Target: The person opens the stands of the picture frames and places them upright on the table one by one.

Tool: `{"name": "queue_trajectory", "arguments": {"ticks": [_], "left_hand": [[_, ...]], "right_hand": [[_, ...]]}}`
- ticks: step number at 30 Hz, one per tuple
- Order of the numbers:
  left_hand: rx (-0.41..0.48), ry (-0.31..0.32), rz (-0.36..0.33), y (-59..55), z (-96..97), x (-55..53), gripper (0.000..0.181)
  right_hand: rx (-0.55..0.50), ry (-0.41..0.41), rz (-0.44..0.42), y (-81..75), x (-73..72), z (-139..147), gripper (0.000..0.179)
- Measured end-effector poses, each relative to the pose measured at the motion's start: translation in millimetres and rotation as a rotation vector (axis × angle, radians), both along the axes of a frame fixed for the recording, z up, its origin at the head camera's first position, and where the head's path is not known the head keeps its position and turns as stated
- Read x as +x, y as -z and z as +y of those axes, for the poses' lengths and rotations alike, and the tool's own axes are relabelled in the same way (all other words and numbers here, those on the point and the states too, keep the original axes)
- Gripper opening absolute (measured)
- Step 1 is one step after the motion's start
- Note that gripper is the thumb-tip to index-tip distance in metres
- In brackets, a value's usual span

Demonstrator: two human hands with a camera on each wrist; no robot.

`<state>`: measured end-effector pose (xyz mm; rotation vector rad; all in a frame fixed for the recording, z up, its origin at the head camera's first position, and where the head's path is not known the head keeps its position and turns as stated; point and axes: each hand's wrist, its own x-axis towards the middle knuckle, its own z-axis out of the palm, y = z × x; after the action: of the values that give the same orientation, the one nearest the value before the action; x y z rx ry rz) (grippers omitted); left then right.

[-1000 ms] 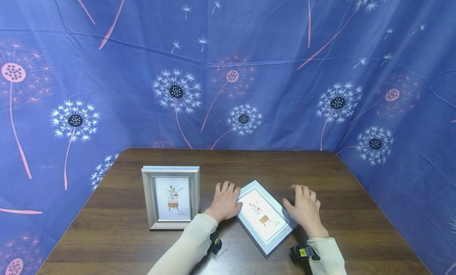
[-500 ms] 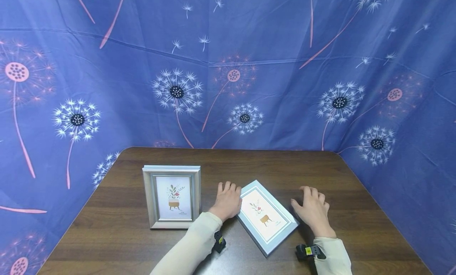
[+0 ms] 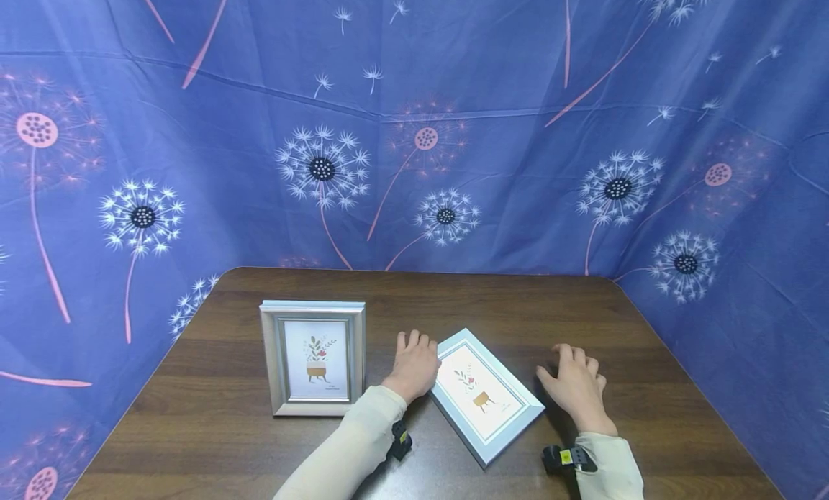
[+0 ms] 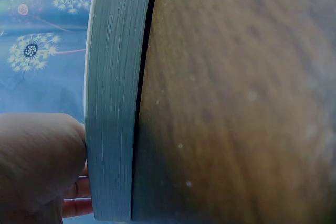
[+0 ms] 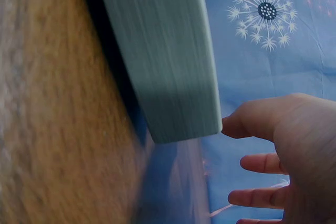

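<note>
A pale blue-grey picture frame (image 3: 488, 399) lies face up and turned at an angle on the wooden table. Its print shows a plant in an ochre pot. At its left side is my left hand (image 3: 412, 365), fingers loosely bent beside the upper left edge. The left wrist view has this hand (image 4: 39, 163) right against the frame's side edge (image 4: 113, 93), some fingers partly hidden behind it. Apart from the frame's right corner, my right hand (image 3: 578, 388) hovers with spread, relaxed fingers, holding nothing. In the right wrist view its thumb overlaps the frame's corner (image 5: 168, 72).
A second picture frame (image 3: 278, 370), silver-beige with a similar plant print, stands upright left of my left hand. Wrist cameras (image 3: 566, 458) are strapped at both cuffs. A blue dandelion-print cloth (image 3: 505, 162) hangs behind the table (image 3: 194, 414).
My right hand has moved right, away from the frame's corner. The left thumb has drawn back from over the frame's face. The lying frame has hardly shifted.
</note>
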<state>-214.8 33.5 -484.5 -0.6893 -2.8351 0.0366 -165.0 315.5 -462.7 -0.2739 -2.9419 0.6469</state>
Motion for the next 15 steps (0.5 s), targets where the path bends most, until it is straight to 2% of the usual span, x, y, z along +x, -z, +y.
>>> {"name": "queue_trajectory", "arguments": {"ticks": [9,15], "left_hand": [[-0.060,-0.002,0.043,0.6,3.6,1.7,0.026],[-0.072,0.024,0.058,-1.3,4.0,4.2,0.022]], "right_hand": [[-0.016,-0.001,-0.022,1.7,4.2,10,0.058],[-0.015,-0.002,0.004,-2.8,5.8,16,0.056]]}}
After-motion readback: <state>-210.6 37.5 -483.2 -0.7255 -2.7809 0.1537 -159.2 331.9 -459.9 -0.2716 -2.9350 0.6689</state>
